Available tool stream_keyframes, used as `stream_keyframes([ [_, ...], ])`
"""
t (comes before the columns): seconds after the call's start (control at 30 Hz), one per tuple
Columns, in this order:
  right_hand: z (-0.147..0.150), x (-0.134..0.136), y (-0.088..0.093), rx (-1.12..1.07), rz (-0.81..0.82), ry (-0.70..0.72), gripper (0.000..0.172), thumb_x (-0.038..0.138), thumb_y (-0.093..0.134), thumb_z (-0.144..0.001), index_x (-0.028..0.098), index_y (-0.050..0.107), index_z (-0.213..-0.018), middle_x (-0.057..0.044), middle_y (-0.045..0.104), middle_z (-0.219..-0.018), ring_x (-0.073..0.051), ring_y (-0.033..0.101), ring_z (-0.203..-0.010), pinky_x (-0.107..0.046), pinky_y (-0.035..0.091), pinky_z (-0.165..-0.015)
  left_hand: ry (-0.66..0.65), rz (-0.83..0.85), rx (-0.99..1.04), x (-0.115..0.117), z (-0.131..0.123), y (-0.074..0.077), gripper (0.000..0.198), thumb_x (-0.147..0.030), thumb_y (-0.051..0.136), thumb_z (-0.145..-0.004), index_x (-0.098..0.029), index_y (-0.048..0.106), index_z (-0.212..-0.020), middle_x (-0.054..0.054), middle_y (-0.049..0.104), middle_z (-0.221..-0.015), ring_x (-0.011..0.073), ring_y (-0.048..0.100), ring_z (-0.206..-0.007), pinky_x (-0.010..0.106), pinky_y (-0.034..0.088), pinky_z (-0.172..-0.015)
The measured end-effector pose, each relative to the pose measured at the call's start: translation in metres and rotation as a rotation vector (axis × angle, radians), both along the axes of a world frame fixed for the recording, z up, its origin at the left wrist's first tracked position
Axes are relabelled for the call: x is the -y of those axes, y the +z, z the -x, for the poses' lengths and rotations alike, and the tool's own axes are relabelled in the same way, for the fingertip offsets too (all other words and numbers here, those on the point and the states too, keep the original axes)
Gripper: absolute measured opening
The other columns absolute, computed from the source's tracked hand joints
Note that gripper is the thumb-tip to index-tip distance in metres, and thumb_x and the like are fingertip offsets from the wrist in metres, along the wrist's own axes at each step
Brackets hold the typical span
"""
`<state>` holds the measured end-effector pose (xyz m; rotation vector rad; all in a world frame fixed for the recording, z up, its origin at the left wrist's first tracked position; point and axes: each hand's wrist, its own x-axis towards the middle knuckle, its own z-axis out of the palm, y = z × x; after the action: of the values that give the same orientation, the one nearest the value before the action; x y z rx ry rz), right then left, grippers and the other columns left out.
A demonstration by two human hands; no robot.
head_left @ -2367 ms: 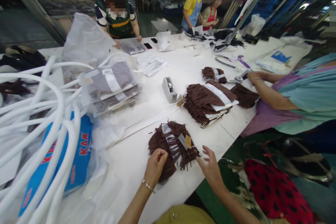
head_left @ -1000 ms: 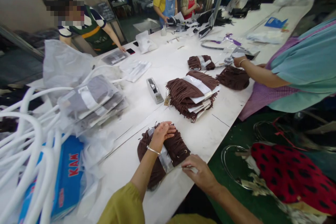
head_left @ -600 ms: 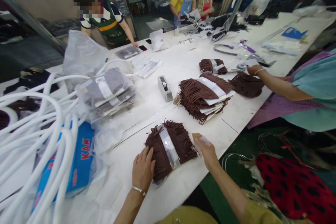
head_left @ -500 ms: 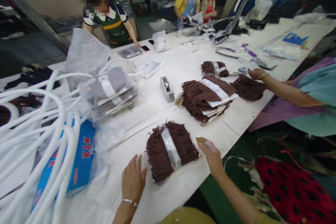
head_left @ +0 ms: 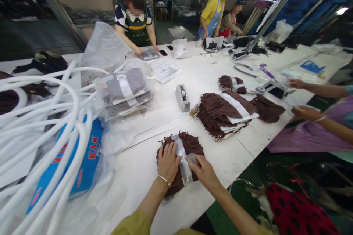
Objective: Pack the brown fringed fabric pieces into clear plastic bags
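Note:
A folded brown fringed garment [head_left: 193, 143] lies in front of me, with a pale, shiny band [head_left: 182, 152] across its middle. My left hand [head_left: 168, 159] rests on the left part of the garment beside the band, its fingers stretched out. Over the band's right edge, my right hand [head_left: 202, 170] pinches a small flat tag [head_left: 192, 161] that looks partly see-through. The fingers hide some of it, and I cannot tell whether it touches the band.
A grey tape dispenser [head_left: 182, 98] stands beyond the garment. Stacked brown fringed garments [head_left: 226, 110] lie to its right. White tubing [head_left: 68, 117] loops over a blue KAM bag [head_left: 85, 165] at left, near bagged grey garments [head_left: 127, 88]. A co-worker's hands [head_left: 305, 112] work at right.
My left hand has moved from the table onto the brown garment. My right hand has brought the tag from the garment's right side in over the band. The view has shifted slightly.

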<state>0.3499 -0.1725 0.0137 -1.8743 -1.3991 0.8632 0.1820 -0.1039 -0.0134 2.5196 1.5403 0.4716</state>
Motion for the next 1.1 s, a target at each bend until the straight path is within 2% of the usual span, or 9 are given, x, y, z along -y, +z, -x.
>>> stream_keyframes([
  [0.1,-0.003,0.004,0.008,0.378,-0.063,0.188,0.043,0.037,0.057,-0.086,0.021,0.057,-0.125,-0.009,0.065,-0.121,-0.027,0.057,-0.112,-0.045,0.047,-0.096,0.199,0.070,-0.036,-0.005,0.016,-0.003,0.054,-0.039,0.044,-0.091,-0.019,0.037,-0.141,0.010,0.048,-0.146,0.0292,0.042,-0.135,0.057,0.032,-0.113],
  [0.23,-0.005,-0.006,0.018,0.605,-0.141,0.191,0.040,0.038,0.054,-0.089,0.020,0.057,-0.125,-0.011,0.064,-0.122,-0.029,0.056,-0.112,-0.045,0.047,-0.091,0.475,0.126,-0.078,-0.008,0.045,-0.002,0.052,-0.040,0.041,-0.092,-0.011,0.045,-0.135,0.019,0.050,-0.142,0.0351,0.041,-0.135,0.059,0.036,-0.108],
  [0.3,-0.005,-0.021,0.019,0.571,-0.217,0.172,0.031,0.033,0.045,-0.094,0.021,0.060,-0.119,-0.011,0.065,-0.119,-0.026,0.056,-0.111,-0.042,0.045,-0.092,0.455,0.027,-0.070,-0.011,0.051,0.003,0.050,-0.036,0.039,-0.093,-0.010,0.046,-0.135,0.018,0.048,-0.144,0.0340,0.038,-0.137,0.057,0.034,-0.110],
  [0.4,-0.001,-0.055,0.015,0.502,-0.284,0.207,0.036,0.034,0.044,-0.094,0.023,0.056,-0.126,-0.011,0.061,-0.127,-0.025,0.052,-0.118,-0.042,0.041,-0.099,0.237,-0.092,-0.050,-0.016,0.040,0.008,0.047,-0.031,0.038,-0.093,-0.016,0.042,-0.138,0.012,0.047,-0.146,0.0285,0.034,-0.140,0.053,0.029,-0.115],
  [0.53,0.002,-0.099,-0.008,0.578,-0.169,0.218,0.050,0.045,0.051,-0.089,0.022,0.049,-0.133,-0.014,0.055,-0.134,-0.030,0.049,-0.120,-0.045,0.041,-0.096,0.063,-0.056,-0.071,-0.022,0.013,-0.005,0.055,-0.036,0.045,-0.090,-0.019,0.036,-0.142,0.011,0.046,-0.147,0.0289,0.037,-0.139,0.054,0.034,-0.112],
  [0.7,-0.036,-0.115,-0.039,0.609,0.015,-0.010,0.025,0.034,0.042,-0.094,0.023,0.065,-0.092,-0.008,0.068,-0.094,-0.021,0.061,-0.090,-0.031,0.045,-0.079,0.189,0.058,-0.050,-0.022,0.016,-0.029,0.063,-0.046,0.045,-0.090,-0.019,0.030,-0.144,0.013,0.045,-0.147,0.0281,0.043,-0.135,0.054,0.039,-0.109],
  [0.9,-0.076,-0.100,-0.035,0.523,0.017,-0.253,0.032,0.024,0.035,-0.093,0.015,0.059,-0.113,-0.012,0.069,-0.102,-0.021,0.064,-0.088,-0.033,0.048,-0.076,0.274,0.047,-0.011,-0.021,0.031,-0.022,0.056,-0.040,0.042,-0.092,-0.016,0.034,-0.142,0.015,0.050,-0.143,0.0283,0.044,-0.134,0.054,0.039,-0.109],
  [1.0,-0.060,-0.100,-0.023,0.414,-0.229,0.044,0.036,0.030,0.039,-0.094,0.016,0.058,-0.121,-0.012,0.064,-0.118,-0.021,0.057,-0.111,-0.037,0.045,-0.097,0.159,-0.052,-0.043,-0.027,0.028,-0.015,0.055,-0.037,0.043,-0.092,-0.021,0.033,-0.143,0.012,0.041,-0.150,0.0292,0.032,-0.142,0.055,0.032,-0.114],
  [1.1,-0.048,-0.100,-0.024,0.441,-0.286,0.423,0.038,0.034,0.046,-0.093,0.025,0.054,-0.130,-0.008,0.060,-0.130,-0.021,0.050,-0.123,-0.040,0.039,-0.106,0.073,-0.012,-0.086,-0.033,0.030,-0.018,0.053,-0.036,0.043,-0.092,-0.025,0.033,-0.143,0.008,0.044,-0.149,0.0287,0.033,-0.141,0.056,0.031,-0.114],
])
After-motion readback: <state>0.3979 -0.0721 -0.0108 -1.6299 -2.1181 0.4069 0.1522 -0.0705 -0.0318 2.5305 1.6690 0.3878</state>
